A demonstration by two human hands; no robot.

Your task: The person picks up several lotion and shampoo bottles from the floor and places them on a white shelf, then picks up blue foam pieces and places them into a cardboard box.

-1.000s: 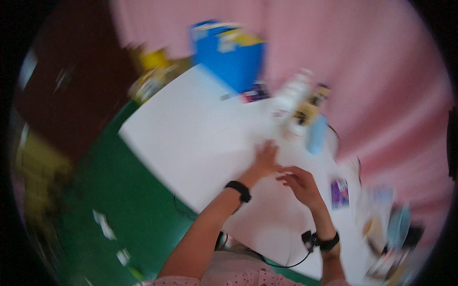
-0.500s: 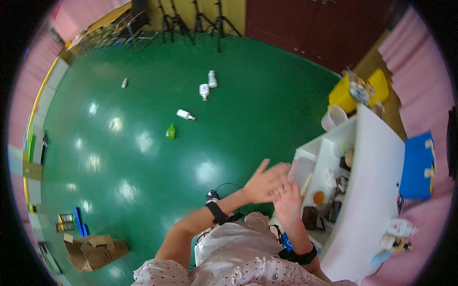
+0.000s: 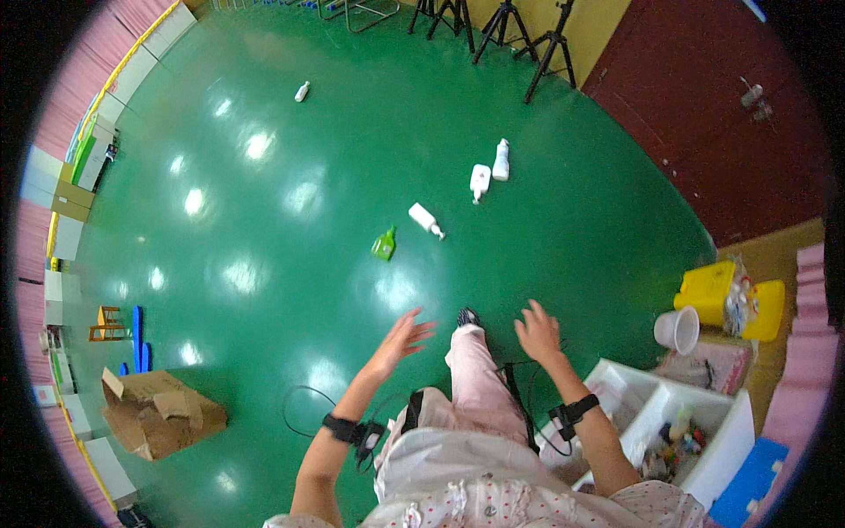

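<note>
Seen from above, looking down over a glossy green floor [image 3: 290, 229] that bends toward the rim. Both hands raised in the air, well apart from each other, holding nothing. Left hand [image 3: 400, 339] with fingers spread and loose, palm turned toward the floor, a black wristband [image 3: 341, 429] on the forearm below it. Right hand [image 3: 537, 332] also spread and empty, with a black strap [image 3: 574, 411] round its wrist. Between the two forearms, a leg in pale pink trousers [image 3: 471, 387] stepping forward, a dark shoe [image 3: 467, 316] at its end. Nearest ahead of the hands, scattered on the floor: a small green bottle [image 3: 384, 244], just beside it a white pump bottle [image 3: 425, 220] lying on its side, and farther off two more white bottles [image 3: 489, 172] close together. Another white bottle [image 3: 302, 91] far away near the top. At lower right, beside the right forearm, white bins [image 3: 695, 422] holding mixed small items too small to tell apart. Past them, a white bucket [image 3: 676, 330] and yellow containers [image 3: 726, 299]. At lower left, a torn cardboard box [image 3: 158, 409]. Along the top edge, black tripod legs [image 3: 519, 35] against a dark red wall [image 3: 722, 123].
</note>
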